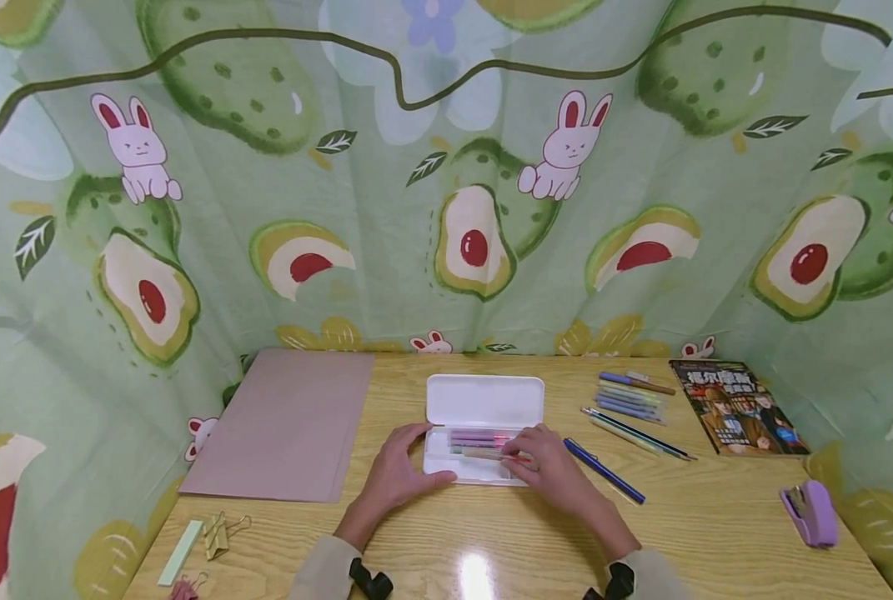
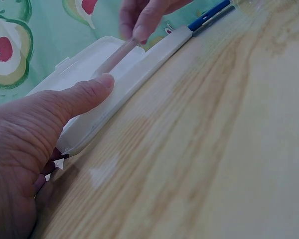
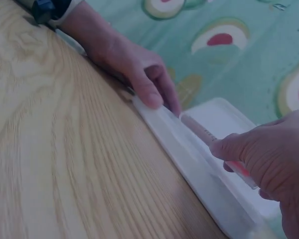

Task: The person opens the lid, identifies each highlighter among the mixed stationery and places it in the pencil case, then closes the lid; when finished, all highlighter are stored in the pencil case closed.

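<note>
An open white pencil case [image 1: 437, 465] lies on the wooden table with its lid [image 1: 485, 398] tipped back toward the curtain. My left hand [image 1: 399, 473] grips the case's left end, thumb on the front rim and fingers around the far side. Above the tray my right hand [image 1: 542, 465] pinches a slim pale pinkish pen [image 3: 198, 129], with a red part showing near the fingers. Several pink and purple pens [image 1: 472, 437] lie in the tray behind it. A dark blue pen [image 1: 604, 471] lies on the table just right of the case.
Mauve sheets [image 1: 281, 425] lie at left, with gold binder clips [image 1: 217, 536] and a pale green strip [image 1: 180, 552] nearer. To the right are several pens [image 1: 629, 400], pencils [image 1: 637, 433], an illustrated book [image 1: 739, 408] and a purple stapler [image 1: 812, 514]. A patterned curtain [image 1: 386, 208] hangs behind.
</note>
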